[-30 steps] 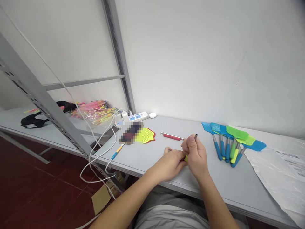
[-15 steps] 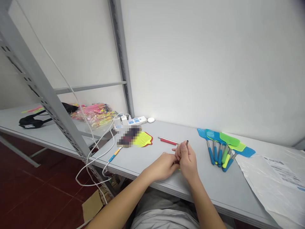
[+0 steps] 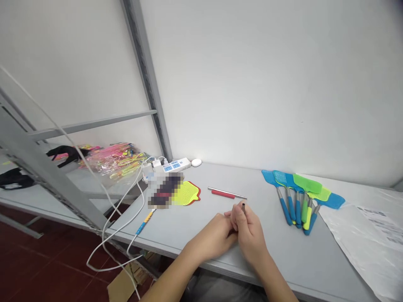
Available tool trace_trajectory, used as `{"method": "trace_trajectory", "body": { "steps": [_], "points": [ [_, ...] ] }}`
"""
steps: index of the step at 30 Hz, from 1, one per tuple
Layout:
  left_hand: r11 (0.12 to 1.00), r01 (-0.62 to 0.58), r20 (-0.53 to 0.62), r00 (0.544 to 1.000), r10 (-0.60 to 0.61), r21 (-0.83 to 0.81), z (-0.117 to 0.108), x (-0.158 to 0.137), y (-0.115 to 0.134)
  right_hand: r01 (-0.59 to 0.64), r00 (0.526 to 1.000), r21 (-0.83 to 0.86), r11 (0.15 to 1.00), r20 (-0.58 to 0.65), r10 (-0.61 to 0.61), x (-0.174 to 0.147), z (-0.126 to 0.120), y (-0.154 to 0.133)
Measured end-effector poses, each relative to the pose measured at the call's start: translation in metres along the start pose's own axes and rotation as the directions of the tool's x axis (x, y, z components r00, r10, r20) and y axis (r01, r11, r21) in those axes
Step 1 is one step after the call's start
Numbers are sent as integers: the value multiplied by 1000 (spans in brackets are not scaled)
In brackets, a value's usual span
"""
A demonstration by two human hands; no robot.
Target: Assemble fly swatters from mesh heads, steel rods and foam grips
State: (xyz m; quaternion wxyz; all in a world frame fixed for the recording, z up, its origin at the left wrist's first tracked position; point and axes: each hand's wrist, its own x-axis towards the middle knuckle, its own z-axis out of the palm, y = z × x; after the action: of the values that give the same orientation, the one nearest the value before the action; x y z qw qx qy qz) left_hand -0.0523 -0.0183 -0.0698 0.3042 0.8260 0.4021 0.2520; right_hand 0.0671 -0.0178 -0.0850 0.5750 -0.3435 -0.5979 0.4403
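My right hand (image 3: 250,230) is closed, its thumb pressed along a thin dark-tipped rod (image 3: 243,206) whose short end pokes out above the fist. My left hand (image 3: 220,235) is closed against it, fingers curled in; whatever they grip is hidden. Just beyond my hands lies a silver metal rod (image 3: 228,192) beside a red tube-shaped handle grip (image 3: 223,194). To the left are yellow and red fly swatter heads (image 3: 189,193), partly covered by a pixelated patch. At right, several fly swatters (image 3: 297,207) with blue and green heads lie fanned out.
A power strip (image 3: 178,165) with plugs and a round white puck (image 3: 196,162) sit by the wall. White cables (image 3: 103,249) loop over the table's left edge near a shelf post (image 3: 147,79). Bagged colourful items (image 3: 118,157) lie farther left. White plastic packaging (image 3: 355,239) covers the right side.
The view has shifted slightly. My hands have drawn a little nearer, away from the metal rod, whose end now shows. Both hands stay closed together.
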Motion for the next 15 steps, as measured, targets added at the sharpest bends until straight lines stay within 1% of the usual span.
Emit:
{"method": "trace_trajectory", "body": {
  "steps": [2, 4, 7, 8, 10, 12, 13, 15],
  "points": [
    [1000, 1, 11, 1000, -1, 8, 0, 1, -3, -11, 999, 2, 1000, -48, 12, 3, 2, -1],
    [999, 22, 20, 1000, -23, 39, -1, 3, -6, 7, 986, 91, 996, -167, 8, 10, 2, -7],
    [994, 73, 12, 997, -74, 77, -4, 5, -10, 61, 930, 281, 958, -363, 48, 26, -5, -24],
    [993, 88, 8, 996, -89, 84, -5, 5, -12, 65, 907, 319, 946, -415, 78, 31, -8, -30],
    [991, 107, 8, 994, -108, 79, -2, 6, -15, 53, 861, 332, 942, -492, 125, 40, -15, -39],
    [995, 90, 16, 996, -91, 53, 6, 7, -20, 14, 832, 312, 950, -531, 162, 45, -23, -42],
    [998, 58, 18, 998, -59, 30, 13, 9, -23, -18, 825, 312, 950, -533, 191, 46, -27, -40],
    [999, -30, 28, 999, 31, -35, 30, 12, -32, -109, 826, 332, 937, -495, 272, 44, -31, -33]
  ]
}}
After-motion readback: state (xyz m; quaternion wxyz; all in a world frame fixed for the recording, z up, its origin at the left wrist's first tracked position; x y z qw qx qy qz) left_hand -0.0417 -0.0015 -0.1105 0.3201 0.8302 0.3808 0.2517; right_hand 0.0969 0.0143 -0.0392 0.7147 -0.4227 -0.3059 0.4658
